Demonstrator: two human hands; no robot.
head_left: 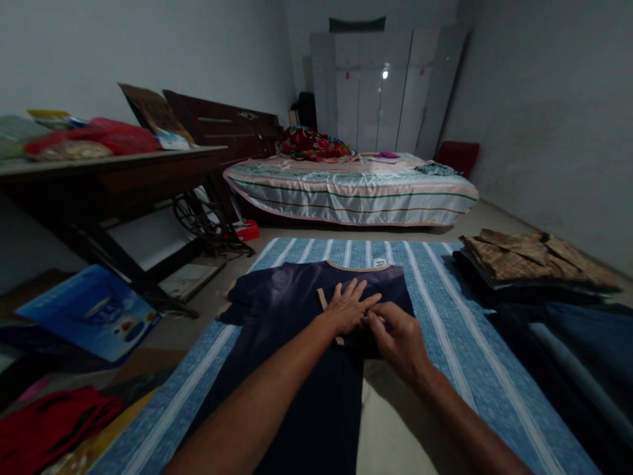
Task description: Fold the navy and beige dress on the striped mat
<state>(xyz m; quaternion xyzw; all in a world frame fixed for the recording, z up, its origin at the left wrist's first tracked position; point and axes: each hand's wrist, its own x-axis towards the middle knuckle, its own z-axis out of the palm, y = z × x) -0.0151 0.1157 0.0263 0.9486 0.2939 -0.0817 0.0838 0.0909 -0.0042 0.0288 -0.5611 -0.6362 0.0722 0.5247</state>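
**Two hands on a dark blue garment**

At the centre of the frame, the left hand (349,305) lies flat, fingers spread, on a navy garment (297,343) spread over a blue-and-white striped cloth (445,297). Just right of it, touching, the right hand (398,340) pinches a fold of the fabric. At the right edge sits a stack of folded clothes (534,260), a patterned brown piece on top. In the upper middle stands a bed (351,188); at the upper left, a wooden table (109,175); at the lower left, a blue box (93,313) and red cloth (54,422)
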